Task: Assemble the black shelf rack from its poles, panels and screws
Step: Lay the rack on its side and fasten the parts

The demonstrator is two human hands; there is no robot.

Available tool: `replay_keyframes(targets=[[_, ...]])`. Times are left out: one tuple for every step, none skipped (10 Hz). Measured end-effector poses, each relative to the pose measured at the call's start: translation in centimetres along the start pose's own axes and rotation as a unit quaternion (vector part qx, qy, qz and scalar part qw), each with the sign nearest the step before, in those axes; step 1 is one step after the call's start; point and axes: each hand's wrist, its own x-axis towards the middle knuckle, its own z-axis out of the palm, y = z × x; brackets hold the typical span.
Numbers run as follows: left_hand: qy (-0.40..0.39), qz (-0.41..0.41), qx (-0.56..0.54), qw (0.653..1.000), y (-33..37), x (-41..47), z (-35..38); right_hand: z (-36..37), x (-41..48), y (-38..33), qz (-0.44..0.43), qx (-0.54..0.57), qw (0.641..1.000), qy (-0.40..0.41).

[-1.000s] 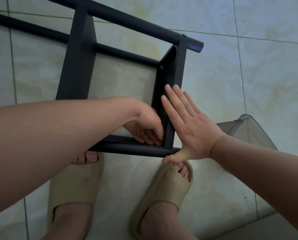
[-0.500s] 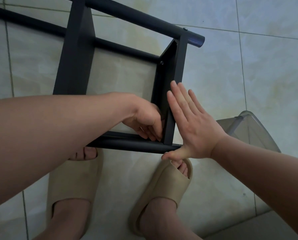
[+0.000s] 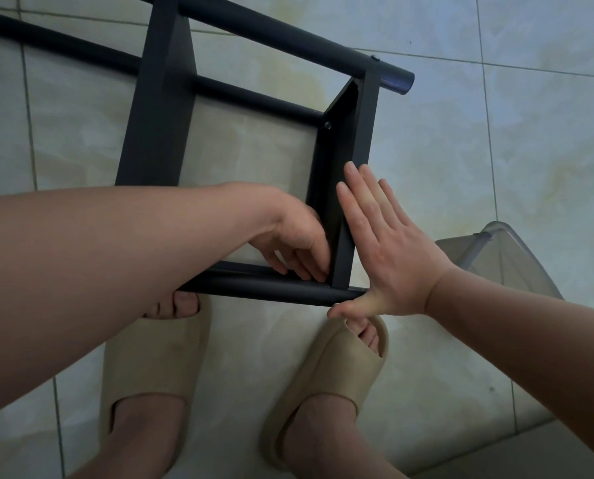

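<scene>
Right hand (image 3: 395, 264), fingers straight, flat against outer face of the end panel (image 3: 364, 126); left hand (image 3: 299, 236) curled at its inner corner, whether pinching anything cannot be told.

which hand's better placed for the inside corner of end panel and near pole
The left hand: its fingers sit in that corner of panel and pole. The right hand lies flat on the panel's outer face, likely bracing.
</scene>
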Motion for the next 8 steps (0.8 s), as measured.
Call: replay_keyframes(targets=[[-0.002,-0.011,0.012,1.000,0.30,-0.07,-0.05,0.09,0.02,0.08,-0.003,0.004,1.000,0.003],[-0.015,-0.022,0.028,0.999,0.45,-0.23,-0.22,0.10,0.02,0.12,-0.003,0.007,1.000,0.005],[-0.033,-0.020,0.020,0.999,0.33,-0.39,-0.48,0.07,0.01,0.12,-0.002,0.006,1.000,0.004],[-0.032,-0.009,0.006,0.999,0.01,-0.31,-0.47,0.06,0.00,0.10,-0.003,0.007,1.000,0.005],[-0.030,0.001,-0.009,0.999,-0.10,-0.15,-0.17,0.09,-0.01,0.11,-0.003,0.012,1.000,0.006],[-0.026,0.015,-0.023,0.999,0.01,-0.02,0.09,0.11,-0.01,0.09,-0.003,0.011,1.000,0.004],[-0.021,0.022,-0.035,0.999,-0.02,0.02,0.25,0.11,0.00,0.09,-0.003,0.013,1.000,0.005],[-0.019,0.029,-0.038,0.999,-0.21,0.00,0.35,0.08,-0.03,0.12,-0.002,0.013,1.000,0.004]])
